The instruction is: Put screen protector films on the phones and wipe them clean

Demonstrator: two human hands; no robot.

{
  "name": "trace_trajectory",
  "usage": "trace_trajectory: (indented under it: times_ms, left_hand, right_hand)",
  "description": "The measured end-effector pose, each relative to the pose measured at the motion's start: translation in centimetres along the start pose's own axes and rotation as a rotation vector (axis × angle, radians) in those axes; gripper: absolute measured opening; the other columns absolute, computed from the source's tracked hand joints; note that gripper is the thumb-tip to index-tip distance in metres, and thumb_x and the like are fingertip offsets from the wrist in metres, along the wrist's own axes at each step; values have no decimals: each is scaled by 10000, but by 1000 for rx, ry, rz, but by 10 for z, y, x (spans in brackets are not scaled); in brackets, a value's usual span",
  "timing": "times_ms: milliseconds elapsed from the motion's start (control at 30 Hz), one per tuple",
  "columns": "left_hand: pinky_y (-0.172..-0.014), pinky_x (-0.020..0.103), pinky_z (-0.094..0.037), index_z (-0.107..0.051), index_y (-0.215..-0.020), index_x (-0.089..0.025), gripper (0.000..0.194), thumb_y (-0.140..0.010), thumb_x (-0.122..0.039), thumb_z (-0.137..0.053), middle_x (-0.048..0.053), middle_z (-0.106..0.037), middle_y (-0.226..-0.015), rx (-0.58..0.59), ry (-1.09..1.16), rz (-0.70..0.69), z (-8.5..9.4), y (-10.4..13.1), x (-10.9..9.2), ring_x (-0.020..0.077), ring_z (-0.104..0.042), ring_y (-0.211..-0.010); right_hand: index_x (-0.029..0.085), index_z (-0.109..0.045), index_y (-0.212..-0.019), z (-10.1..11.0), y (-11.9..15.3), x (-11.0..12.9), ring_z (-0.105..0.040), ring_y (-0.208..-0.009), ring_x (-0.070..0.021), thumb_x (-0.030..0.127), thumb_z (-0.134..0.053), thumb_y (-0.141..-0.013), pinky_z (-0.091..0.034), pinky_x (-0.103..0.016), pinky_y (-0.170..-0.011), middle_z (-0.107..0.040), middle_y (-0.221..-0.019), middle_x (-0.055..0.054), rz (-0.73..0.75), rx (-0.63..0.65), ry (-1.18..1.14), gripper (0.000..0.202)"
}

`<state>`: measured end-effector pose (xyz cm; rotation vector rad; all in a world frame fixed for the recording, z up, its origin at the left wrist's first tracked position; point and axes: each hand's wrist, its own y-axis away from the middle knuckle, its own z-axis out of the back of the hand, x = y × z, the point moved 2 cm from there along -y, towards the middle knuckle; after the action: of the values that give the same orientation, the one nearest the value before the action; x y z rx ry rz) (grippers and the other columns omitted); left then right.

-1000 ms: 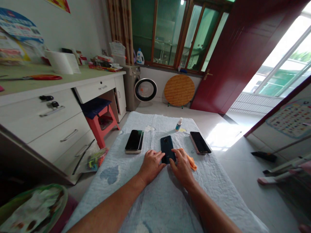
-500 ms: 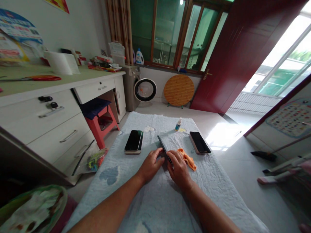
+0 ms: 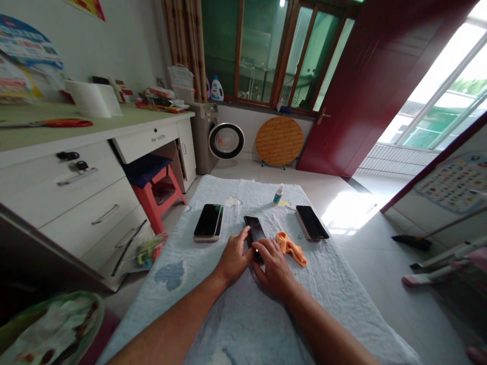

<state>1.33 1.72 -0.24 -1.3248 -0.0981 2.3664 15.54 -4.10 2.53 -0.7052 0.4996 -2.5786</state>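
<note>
Between my two hands is a dark smartphone [image 3: 256, 228], its glossy screen facing up toward me. My left hand [image 3: 235, 256] grips its left edge, thumb and fingers closed against the side. Over the lower right part lies my right hand [image 3: 274, 266], its fingers bent onto the phone and hiding that corner. An orange cloth [image 3: 292, 249] lies crumpled just right of my right hand. Farther left, black-screened phones [image 3: 209, 220] rest stacked on the cloth cover. Another phone [image 3: 312, 222] lies at the right, and a small spray bottle [image 3: 278, 194] stands upright behind.
A pale blue cover [image 3: 178, 314] drapes the table. To the left are a white desk [image 3: 87, 187], a red stool [image 3: 162, 195] and a bin [image 3: 99, 314]. A washing machine [image 3: 203, 137] with its round door ajar and a round wooden tabletop [image 3: 279, 141] stand beyond.
The phone between my hands has turned from edge-on to nearly flat, so its screen now shows. Both hands have shifted slightly with it.
</note>
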Motion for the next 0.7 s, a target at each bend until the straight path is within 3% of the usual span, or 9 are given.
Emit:
trace_trajectory:
  times_ms: [200,467,700]
  left_hand:
    - [-1004,450,-442,-424,-1386,-130,564,-838,-207,-535,153,-610,-1198,-4,-132,-20,-5,-2,2,264,-558,-1144]
    - [-950,428,-463,-411,-1397,-144,524,-874,-144,-442,115,-648,-1102,11,-253,-60,-9,-3,0,244,-568,-1053]
    - [-950,424,-434,-399,-1411,-167,573,-844,-101,-441,98,-661,-1150,37,-355,-108,-7,-3,-4,252,-544,-1106]
  right_hand:
    - [173,-545,-1224,2,2,-4,-475,-1087,-278,308,-583,-846,-371,-463,-992,-547,-1185,-122,-138,-52,139,403]
    - [173,-514,-1294,-7,4,-12,-464,-1133,-338,482,-609,-801,-385,-500,-950,-517,-1280,-168,-296,-23,328,590]
    - [181,-465,-1353,-6,3,-12,-492,-1084,-318,443,-635,-779,-393,-471,-928,-546,-1236,-148,-286,-1,299,653]
